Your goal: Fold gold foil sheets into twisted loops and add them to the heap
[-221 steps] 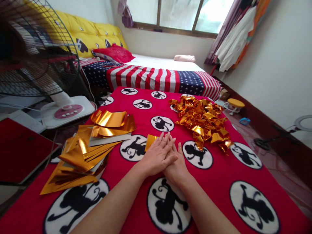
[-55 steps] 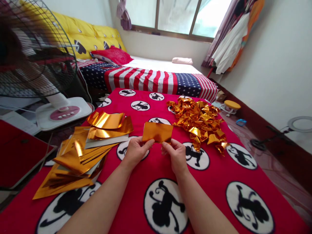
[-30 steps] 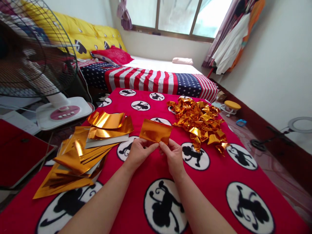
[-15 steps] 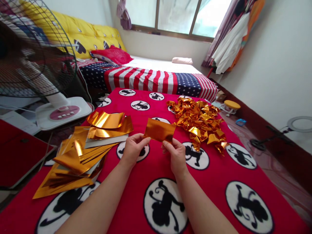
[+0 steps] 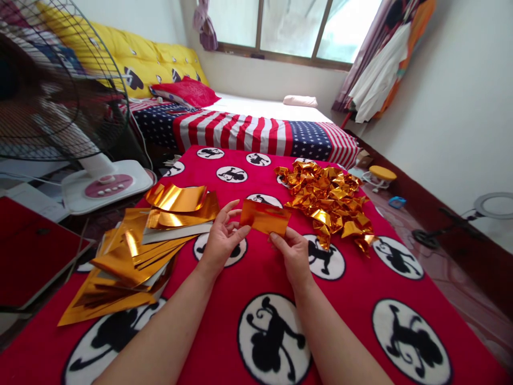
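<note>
A shiny gold foil paper [image 5: 265, 216], rectangular, is held up over the red cloth. My right hand [image 5: 294, 251] pinches its lower right corner between thumb and fingers. At the paper's left edge, my left hand [image 5: 222, 238] has its fingers spread apart; the thumb tip is close to the lower left corner, and I cannot tell whether it touches. Left of that hand lies a loose stack of gold foil sheets [image 5: 132, 256], some showing pale backs. A heap of folded gold foil pieces [image 5: 326, 198] spreads out beyond my right hand.
The red cloth [image 5: 200, 337] with black monkey prints covers the surface under my arms. A caged electric fan [image 5: 106, 184] stands at the left, near a red panel [image 5: 34, 254]. Behind is a bed with a star-and-stripe cover [image 5: 240, 131]. A yellow stool [image 5: 382, 172] stands at right.
My left hand has loosened its pinch on the paper's left corner, and its fingers have fanned out. The right hand keeps hold of the paper, nearly in place.
</note>
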`<action>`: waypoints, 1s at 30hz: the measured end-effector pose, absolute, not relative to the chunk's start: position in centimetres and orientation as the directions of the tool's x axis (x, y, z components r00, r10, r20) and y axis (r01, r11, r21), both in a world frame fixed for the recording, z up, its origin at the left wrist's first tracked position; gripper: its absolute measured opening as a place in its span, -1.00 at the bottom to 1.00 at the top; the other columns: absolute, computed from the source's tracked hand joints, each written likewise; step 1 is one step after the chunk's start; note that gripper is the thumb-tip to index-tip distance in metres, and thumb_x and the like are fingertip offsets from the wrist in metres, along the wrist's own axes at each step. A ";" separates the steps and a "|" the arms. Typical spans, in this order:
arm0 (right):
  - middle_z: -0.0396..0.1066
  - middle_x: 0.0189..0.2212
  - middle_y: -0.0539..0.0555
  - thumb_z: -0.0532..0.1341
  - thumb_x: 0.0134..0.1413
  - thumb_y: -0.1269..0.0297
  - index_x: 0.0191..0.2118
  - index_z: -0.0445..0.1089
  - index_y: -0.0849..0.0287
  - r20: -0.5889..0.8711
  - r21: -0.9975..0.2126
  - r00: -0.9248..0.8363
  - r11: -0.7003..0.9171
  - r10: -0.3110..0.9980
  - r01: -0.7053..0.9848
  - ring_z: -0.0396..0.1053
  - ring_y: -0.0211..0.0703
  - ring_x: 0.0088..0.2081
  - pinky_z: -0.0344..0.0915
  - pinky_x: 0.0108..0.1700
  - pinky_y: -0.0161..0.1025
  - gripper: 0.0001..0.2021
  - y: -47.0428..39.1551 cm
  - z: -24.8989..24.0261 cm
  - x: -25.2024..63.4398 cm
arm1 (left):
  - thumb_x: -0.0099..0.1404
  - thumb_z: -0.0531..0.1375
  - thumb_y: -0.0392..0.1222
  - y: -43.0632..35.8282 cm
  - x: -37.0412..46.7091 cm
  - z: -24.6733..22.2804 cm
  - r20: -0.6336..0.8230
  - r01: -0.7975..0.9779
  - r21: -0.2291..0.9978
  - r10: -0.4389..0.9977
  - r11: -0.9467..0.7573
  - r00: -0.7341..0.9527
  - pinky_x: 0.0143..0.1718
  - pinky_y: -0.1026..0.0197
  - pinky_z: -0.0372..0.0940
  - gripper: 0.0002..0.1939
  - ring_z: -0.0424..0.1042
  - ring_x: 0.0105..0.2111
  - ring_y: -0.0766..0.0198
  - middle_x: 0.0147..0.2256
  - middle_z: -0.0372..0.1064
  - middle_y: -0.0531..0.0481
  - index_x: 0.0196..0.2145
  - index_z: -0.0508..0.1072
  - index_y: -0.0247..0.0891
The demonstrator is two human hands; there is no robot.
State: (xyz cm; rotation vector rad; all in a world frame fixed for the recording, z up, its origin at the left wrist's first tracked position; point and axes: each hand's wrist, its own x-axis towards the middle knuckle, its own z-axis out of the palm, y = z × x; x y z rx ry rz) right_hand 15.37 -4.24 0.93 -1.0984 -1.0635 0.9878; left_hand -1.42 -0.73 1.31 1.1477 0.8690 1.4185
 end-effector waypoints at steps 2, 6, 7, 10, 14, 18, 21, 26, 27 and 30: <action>0.42 -0.50 -0.04 0.31 -0.02 0.18 -0.35 0.51 0.16 0.180 -0.982 0.178 0.186 0.967 -0.020 0.25 -0.28 -0.48 0.17 -0.41 -0.34 -0.84 -4.2 0.8 15.5 | 0.00 0.39 -0.18 -0.6 -1.4 1.0 0.211 -0.264 0.945 0.977 -0.195 0.032 -0.31 0.35 0.32 -0.34 0.43 -0.26 0.33 -0.02 0.34 -0.10 0.08 0.34 -0.14; 0.35 -0.57 -0.06 0.29 -0.01 0.18 -0.40 0.48 0.18 0.194 -0.981 0.129 0.191 0.972 0.034 0.20 -0.30 -0.53 0.13 -0.46 -0.35 -0.84 -4.0 0.7 15.7 | 0.01 0.37 -0.18 -0.7 -1.7 1.1 0.260 -0.137 0.958 0.965 -0.252 0.039 -0.29 0.31 0.32 -0.74 0.43 -0.18 0.22 -0.06 0.37 -0.11 -0.28 0.55 -0.26; 0.36 -0.56 -0.06 0.30 -0.02 0.19 -0.39 0.48 0.18 0.197 -0.980 0.118 0.196 0.973 0.018 0.21 -0.29 -0.52 0.14 -0.46 -0.35 -0.84 -4.0 0.8 15.7 | 0.01 0.36 -0.20 -0.7 -1.8 1.2 0.284 -0.093 0.956 0.958 -0.279 0.040 -0.24 0.29 0.33 -0.81 0.43 -0.16 0.20 -0.07 0.37 -0.11 -0.36 0.56 -0.27; 0.45 -0.39 -0.01 0.30 -0.04 0.16 -0.22 0.46 0.14 0.186 -0.977 0.138 0.198 0.973 -0.080 0.33 -0.22 -0.40 0.24 -0.39 -0.35 -0.75 -4.1 1.2 15.6 | 0.04 0.33 -0.21 -0.8 -2.1 1.6 0.342 0.010 0.939 0.937 -0.343 0.068 -0.10 0.23 0.31 -0.90 0.41 -0.08 0.14 -0.11 0.37 -0.11 -0.43 0.57 -0.26; 0.48 -0.24 0.06 0.22 0.07 0.03 -0.05 0.38 0.11 0.087 -0.952 0.243 0.152 0.966 -0.264 0.40 -0.19 -0.34 0.29 -0.40 -0.34 -0.62 -4.0 1.3 15.6 | 0.08 0.31 -0.22 -0.6 -2.4 1.3 0.368 0.081 0.921 0.918 -0.382 0.148 -0.05 0.19 0.30 -0.90 0.40 -0.05 0.11 -0.06 0.32 -0.13 -0.40 0.58 -0.26; 0.50 -0.25 0.05 0.22 0.09 0.02 -0.15 0.44 0.13 0.083 -0.953 0.249 0.150 0.965 -0.263 0.42 -0.14 -0.27 0.34 -0.27 -0.27 -0.68 -3.6 0.8 15.8 | 0.02 0.34 -0.29 -0.6 -2.5 0.8 0.392 0.134 0.893 0.888 -0.431 0.241 -0.07 0.17 0.33 -0.92 0.41 -0.09 0.13 -0.02 0.28 -0.13 -0.43 0.57 -0.25; 0.52 -0.30 0.05 0.27 0.04 0.08 -0.23 0.50 0.18 0.109 -0.979 0.298 0.154 0.948 -0.132 0.41 -0.13 -0.26 0.33 -0.20 -0.25 -0.72 -3.4 0.4 16.1 | 0.05 0.30 -0.36 -0.8 -2.6 0.9 0.433 0.265 0.825 0.859 -0.500 0.274 0.02 0.10 0.29 -0.89 0.35 -0.01 0.09 0.04 0.25 -0.13 -0.42 0.58 -0.22; 0.49 -0.42 0.02 0.26 0.03 0.06 -0.28 0.51 0.21 0.131 -0.989 0.350 0.100 0.928 0.106 0.36 -0.18 -0.38 0.28 -0.34 -0.30 -0.71 -2.9 -0.3 16.8 | 0.07 0.26 -0.39 -1.3 -2.6 1.6 0.577 0.587 0.506 0.754 -0.632 0.314 0.17 -0.10 0.09 -0.76 0.14 0.17 -0.04 0.19 0.16 -0.05 -0.34 0.60 -0.11; 0.49 -0.43 0.01 0.25 0.04 0.06 -0.30 0.50 0.21 0.136 -0.986 0.342 0.093 0.930 0.140 0.35 -0.19 -0.40 0.27 -0.36 -0.32 -0.71 -2.7 -0.4 16.9 | 0.08 0.24 -0.40 -1.4 -2.6 1.7 0.591 0.602 0.454 0.727 -0.657 0.348 0.17 -0.10 0.09 -0.75 0.16 0.16 -0.03 0.17 0.21 -0.05 -0.33 0.60 -0.10; 0.47 -0.48 0.00 0.23 0.04 0.08 -0.35 0.49 0.21 0.160 -0.972 0.296 0.097 0.942 0.216 0.35 -0.21 -0.44 0.25 -0.40 -0.33 -0.73 -2.2 -0.7 17.1 | 0.08 0.17 -0.47 -1.4 -2.5 1.5 0.568 0.524 0.410 0.658 -0.747 0.494 0.09 -0.03 0.19 -0.68 0.31 0.05 0.08 0.00 0.41 -0.02 -0.32 0.58 -0.11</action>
